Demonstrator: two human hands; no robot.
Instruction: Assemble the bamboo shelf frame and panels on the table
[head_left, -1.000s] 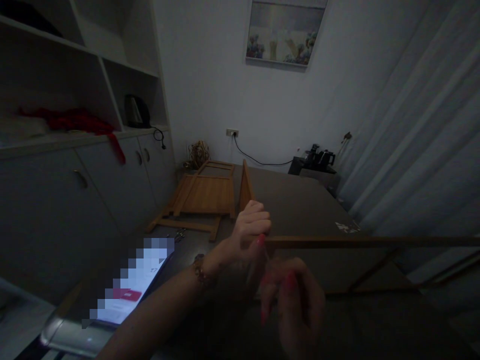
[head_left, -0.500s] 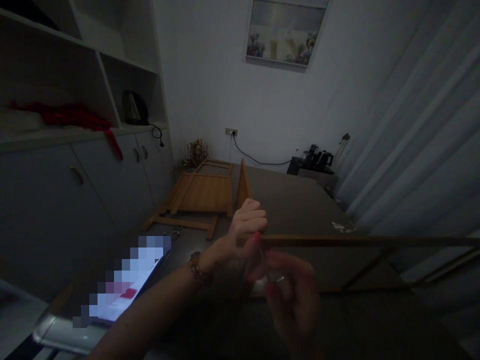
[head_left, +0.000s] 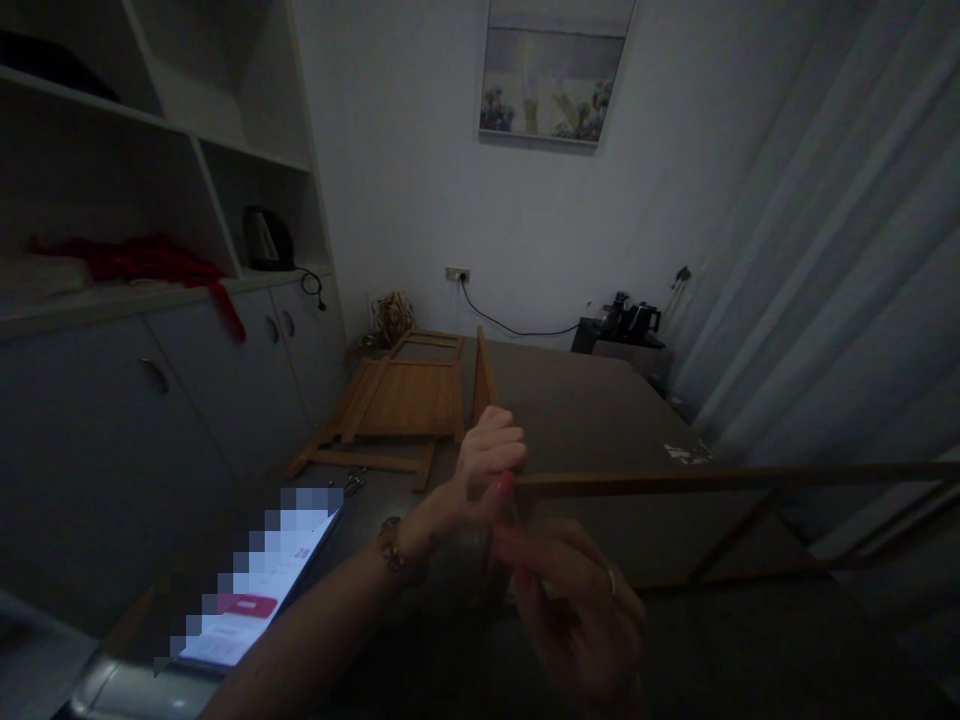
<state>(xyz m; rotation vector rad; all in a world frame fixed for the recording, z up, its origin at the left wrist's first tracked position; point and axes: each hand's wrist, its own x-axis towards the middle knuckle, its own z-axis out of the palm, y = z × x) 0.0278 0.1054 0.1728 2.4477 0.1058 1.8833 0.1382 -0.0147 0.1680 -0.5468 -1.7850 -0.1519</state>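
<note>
Dim room, dark tabletop (head_left: 592, 400) stretching away from the camera. Entries located against the wooden rail (head_left: 712, 480), nearest first.

1. Right hand (head_left: 581, 600): just below the rail's near end, fingers curled in toward it, ring on one finger. Pinching something or not: cannot tell, too dark and blurred.
2. Left hand (head_left: 489, 462): clenched over the rail's near end, bracelet (head_left: 391, 550) at the wrist. Grip probably there to keep the rail level and raised off the tabletop.
3. Phone (head_left: 255, 590): left of the rail and lower, screen lit and tilted up, likely propped for reading.
4. Brace (head_left: 739, 540): slanting down beneath the rail, apparently part of the same frame.
5. Wooden panel (head_left: 405, 400): beyond the rail's near end, lying flat, with a narrow board (head_left: 484, 380) on edge beside it. Seemingly set aside, clear of both hands.
6. Black appliance (head_left: 626, 320): far behind the rail, against the wall, cord leading toward a socket (head_left: 457, 274).
7. Kettle (head_left: 266, 240) and red cloth (head_left: 150, 260): far left of the rail, on a shelf.
8. Picture (head_left: 555, 70): high above the rail, on the back wall.
</note>
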